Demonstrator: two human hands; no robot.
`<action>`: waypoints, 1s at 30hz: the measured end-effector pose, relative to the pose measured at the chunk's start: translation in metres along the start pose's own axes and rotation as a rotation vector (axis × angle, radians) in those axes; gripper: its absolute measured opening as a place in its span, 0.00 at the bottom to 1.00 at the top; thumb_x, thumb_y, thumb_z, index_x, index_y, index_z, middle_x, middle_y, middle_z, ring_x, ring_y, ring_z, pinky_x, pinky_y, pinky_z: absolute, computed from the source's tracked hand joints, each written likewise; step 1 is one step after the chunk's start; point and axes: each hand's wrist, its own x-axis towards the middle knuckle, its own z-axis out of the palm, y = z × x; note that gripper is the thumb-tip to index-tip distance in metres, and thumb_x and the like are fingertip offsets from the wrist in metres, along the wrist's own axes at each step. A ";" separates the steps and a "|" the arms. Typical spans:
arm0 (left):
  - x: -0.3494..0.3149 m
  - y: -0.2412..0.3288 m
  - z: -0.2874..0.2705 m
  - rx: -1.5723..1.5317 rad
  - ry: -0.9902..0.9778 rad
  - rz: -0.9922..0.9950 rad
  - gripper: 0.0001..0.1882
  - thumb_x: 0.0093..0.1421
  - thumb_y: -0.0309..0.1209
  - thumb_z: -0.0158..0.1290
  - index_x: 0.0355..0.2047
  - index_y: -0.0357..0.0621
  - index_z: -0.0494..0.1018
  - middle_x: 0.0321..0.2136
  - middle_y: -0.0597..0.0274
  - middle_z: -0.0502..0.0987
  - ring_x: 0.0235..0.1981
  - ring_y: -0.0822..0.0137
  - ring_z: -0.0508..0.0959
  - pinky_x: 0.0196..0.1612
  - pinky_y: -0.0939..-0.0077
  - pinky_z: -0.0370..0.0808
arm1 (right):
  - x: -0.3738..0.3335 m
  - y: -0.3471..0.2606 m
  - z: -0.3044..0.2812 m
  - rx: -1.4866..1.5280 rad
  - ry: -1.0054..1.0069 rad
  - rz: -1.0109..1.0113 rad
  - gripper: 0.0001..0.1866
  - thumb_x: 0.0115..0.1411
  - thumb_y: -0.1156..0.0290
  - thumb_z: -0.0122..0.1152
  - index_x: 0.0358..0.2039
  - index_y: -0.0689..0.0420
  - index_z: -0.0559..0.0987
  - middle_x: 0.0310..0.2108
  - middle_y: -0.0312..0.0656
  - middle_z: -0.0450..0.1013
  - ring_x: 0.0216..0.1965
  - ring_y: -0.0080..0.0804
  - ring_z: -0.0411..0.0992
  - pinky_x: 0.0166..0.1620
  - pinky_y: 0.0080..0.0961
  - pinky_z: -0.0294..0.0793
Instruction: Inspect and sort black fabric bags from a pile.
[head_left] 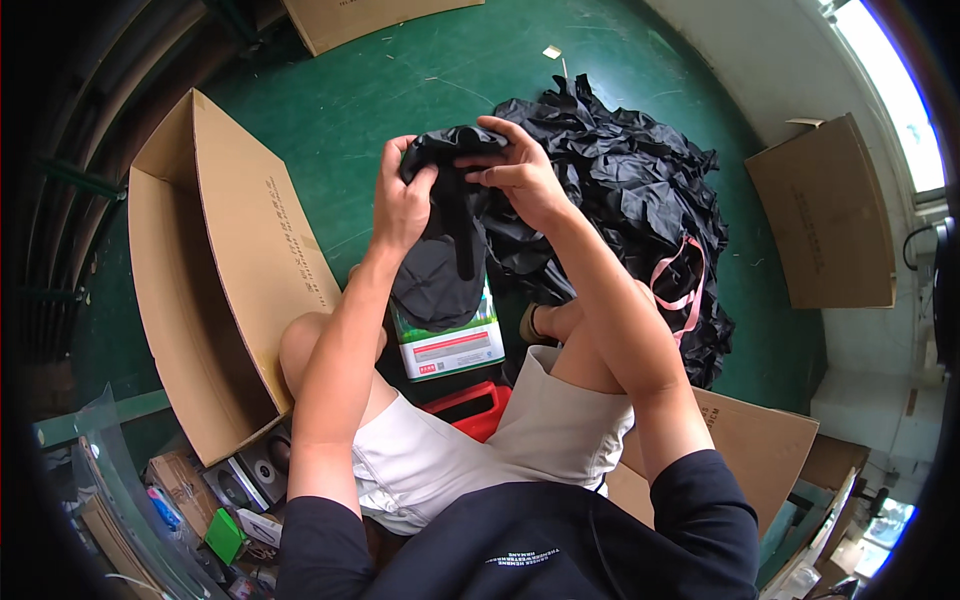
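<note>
Between my two hands, in front of me, a black fabric piece (pixel 448 148) is held up with its edge spread. A narrow black strip hangs down from it. My left hand (pixel 404 205) pinches the left side between thumb and fingers. The right side is gripped by my right hand (pixel 524 178), whose fingertips are partly inside the cloth. Just below lies a flat, rounded black cloth (pixel 436 292) on a white and green box-shaped container (pixel 455 352). A big heap of crumpled black fabric (pixel 640 165) spreads on the floor to the right, beyond my right forearm.
A pink strap (pixel 684 296) lies on the heap. Something red with a handle (pixel 470 410) sits between my legs. At left stands an open cardboard box (pixel 255 230); another carton (pixel 825 215) leans at the right wall. Assorted small items, including a green one (pixel 225 536), fill the lower left.
</note>
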 end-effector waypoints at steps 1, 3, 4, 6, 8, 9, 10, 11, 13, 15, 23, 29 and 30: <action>0.007 -0.001 -0.004 -0.024 -0.042 -0.028 0.07 0.59 0.26 0.53 0.38 0.38 0.70 0.28 0.69 0.71 0.30 0.76 0.68 0.36 0.78 0.68 | 0.005 0.000 -0.007 -0.117 0.036 -0.008 0.29 0.52 0.89 0.55 0.57 0.63 0.67 0.42 0.47 0.76 0.38 0.33 0.78 0.43 0.23 0.78; 0.014 -0.002 -0.014 -0.063 -0.095 -0.096 0.09 0.62 0.31 0.55 0.27 0.41 0.72 0.22 0.76 0.67 0.26 0.81 0.64 0.31 0.81 0.63 | 0.014 0.000 -0.021 -0.266 0.127 0.031 0.19 0.55 0.82 0.61 0.48 0.63 0.75 0.29 0.38 0.75 0.25 0.23 0.72 0.32 0.19 0.73; 0.018 0.000 -0.023 0.004 -0.161 -0.145 0.12 0.64 0.37 0.54 0.29 0.41 0.75 0.24 0.78 0.69 0.28 0.82 0.64 0.33 0.83 0.63 | 0.017 0.000 -0.026 -0.310 0.168 0.047 0.14 0.55 0.79 0.63 0.43 0.63 0.78 0.24 0.34 0.74 0.21 0.22 0.70 0.29 0.20 0.71; 0.017 0.019 -0.026 -0.065 -0.160 -0.242 0.16 0.66 0.41 0.52 0.33 0.40 0.78 0.26 0.78 0.70 0.29 0.82 0.64 0.35 0.84 0.63 | 0.019 0.000 -0.024 -0.572 0.209 0.041 0.11 0.54 0.76 0.65 0.39 0.62 0.79 0.26 0.34 0.73 0.22 0.22 0.68 0.30 0.20 0.69; 0.021 0.020 -0.037 -0.156 -0.207 -0.386 0.21 0.68 0.45 0.50 0.35 0.38 0.79 0.28 0.76 0.73 0.29 0.82 0.67 0.35 0.84 0.65 | 0.019 0.000 -0.021 -0.833 0.236 0.034 0.09 0.54 0.72 0.66 0.35 0.62 0.80 0.29 0.35 0.73 0.24 0.22 0.67 0.30 0.20 0.68; 0.024 0.016 -0.045 -0.206 -0.251 -0.500 0.21 0.68 0.46 0.50 0.36 0.37 0.79 0.29 0.73 0.75 0.28 0.80 0.70 0.34 0.83 0.68 | 0.018 0.001 -0.020 -0.959 0.251 -0.078 0.07 0.54 0.74 0.67 0.31 0.62 0.79 0.32 0.34 0.70 0.26 0.21 0.65 0.30 0.18 0.63; 0.026 0.020 -0.048 -0.258 -0.295 -0.612 0.22 0.68 0.47 0.49 0.36 0.37 0.78 0.30 0.70 0.78 0.28 0.78 0.73 0.34 0.82 0.71 | 0.018 0.002 -0.020 -1.084 0.265 -0.194 0.07 0.53 0.75 0.68 0.27 0.63 0.77 0.35 0.33 0.68 0.29 0.19 0.62 0.30 0.15 0.58; 0.026 0.023 -0.047 -0.260 -0.295 -0.617 0.22 0.68 0.47 0.49 0.36 0.37 0.78 0.30 0.70 0.78 0.28 0.78 0.73 0.34 0.82 0.71 | 0.018 0.001 -0.023 -1.027 0.199 -0.125 0.12 0.50 0.80 0.67 0.36 0.62 0.76 0.44 0.37 0.68 0.37 0.21 0.67 0.36 0.16 0.66; 0.025 0.035 -0.043 -0.447 -0.278 -0.756 0.23 0.68 0.48 0.48 0.38 0.37 0.77 0.33 0.59 0.81 0.29 0.69 0.80 0.35 0.76 0.78 | 0.014 0.002 -0.018 -0.717 0.113 -0.123 0.20 0.49 0.82 0.67 0.43 0.60 0.72 0.46 0.39 0.69 0.40 0.23 0.69 0.40 0.18 0.69; 0.022 0.039 -0.038 -0.617 -0.270 -0.840 0.25 0.68 0.49 0.46 0.38 0.36 0.77 0.34 0.55 0.81 0.32 0.66 0.81 0.38 0.73 0.79 | 0.009 -0.002 -0.008 -0.448 -0.041 -0.077 0.43 0.45 0.89 0.65 0.61 0.53 0.59 0.51 0.43 0.68 0.49 0.30 0.71 0.51 0.26 0.74; 0.020 0.021 -0.049 -0.895 -0.419 -0.858 0.27 0.69 0.51 0.41 0.38 0.36 0.76 0.34 0.51 0.82 0.34 0.60 0.82 0.42 0.68 0.81 | -0.017 0.009 0.032 -1.010 -0.130 -0.536 0.48 0.41 0.76 0.73 0.64 0.53 0.61 0.55 0.45 0.64 0.45 0.37 0.70 0.47 0.31 0.74; 0.013 0.022 -0.046 -0.906 -0.397 -0.884 0.27 0.70 0.51 0.39 0.39 0.38 0.75 0.35 0.53 0.81 0.34 0.61 0.82 0.41 0.69 0.81 | -0.022 0.011 0.039 -1.132 -0.165 -0.510 0.44 0.42 0.74 0.69 0.62 0.55 0.61 0.57 0.52 0.60 0.53 0.53 0.67 0.52 0.38 0.74; 0.012 0.020 -0.046 -0.944 -0.410 -0.880 0.27 0.70 0.51 0.39 0.39 0.38 0.75 0.35 0.53 0.81 0.34 0.61 0.82 0.41 0.69 0.81 | -0.023 0.010 0.041 -1.125 -0.199 -0.458 0.44 0.42 0.75 0.68 0.62 0.56 0.61 0.57 0.53 0.60 0.54 0.55 0.67 0.52 0.38 0.73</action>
